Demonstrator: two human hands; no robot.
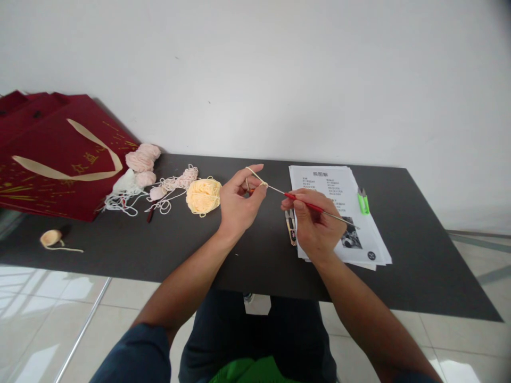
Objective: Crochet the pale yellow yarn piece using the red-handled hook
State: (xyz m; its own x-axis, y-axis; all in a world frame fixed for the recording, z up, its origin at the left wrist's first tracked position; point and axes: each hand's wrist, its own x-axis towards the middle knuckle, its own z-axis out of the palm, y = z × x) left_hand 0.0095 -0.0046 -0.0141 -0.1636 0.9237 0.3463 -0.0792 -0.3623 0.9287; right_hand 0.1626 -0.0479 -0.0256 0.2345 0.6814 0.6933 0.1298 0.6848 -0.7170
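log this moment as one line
left hand: pinching pale yellow yarn | right hand: holding red-handled hook, tip at yarn | yellow ball, printed sheets: on table

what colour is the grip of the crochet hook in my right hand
The crochet hook grip is red, seen best in the head view.

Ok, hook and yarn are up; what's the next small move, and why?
Probably catch the yarn with the hook: the left hand holds out a slanting strand, and the right hand grips the hook's red handle, its tip already at the yarn.
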